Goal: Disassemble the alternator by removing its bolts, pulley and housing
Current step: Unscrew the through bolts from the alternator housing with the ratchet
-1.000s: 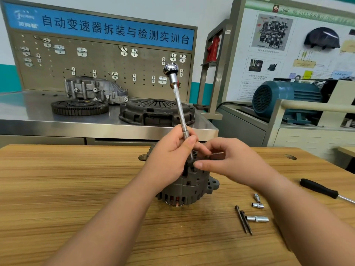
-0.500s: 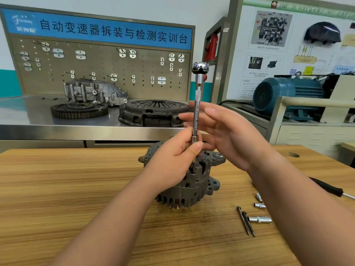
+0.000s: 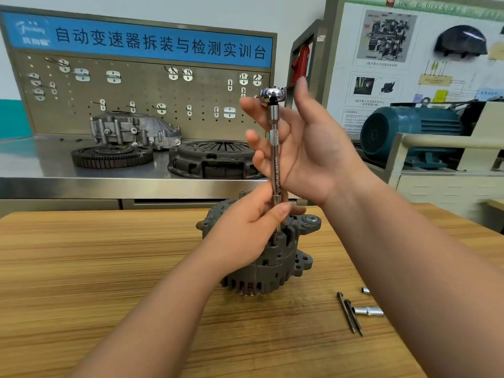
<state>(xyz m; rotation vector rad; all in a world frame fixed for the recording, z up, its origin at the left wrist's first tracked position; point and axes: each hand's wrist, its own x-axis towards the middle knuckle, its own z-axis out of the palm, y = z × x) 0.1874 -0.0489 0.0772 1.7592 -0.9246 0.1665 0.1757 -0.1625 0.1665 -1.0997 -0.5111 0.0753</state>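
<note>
On the wooden table (image 3: 109,255), alternator (image 3: 272,264) standing upright, left hand (image 3: 245,227) right on top of it pinching the low end of a vertical socket driver (image 3: 276,165), right hand (image 3: 313,151) above, fingers spread behind the shaft, two loose bolts (image 3: 353,315) to alternator's right

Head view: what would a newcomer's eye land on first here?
The tall chrome driver standing upright on the grey alternator at the centre of the wooden table. The left hand pinches its lower end while the right hand spreads open behind the shaft. Two loose bolts lie to the right.
</note>
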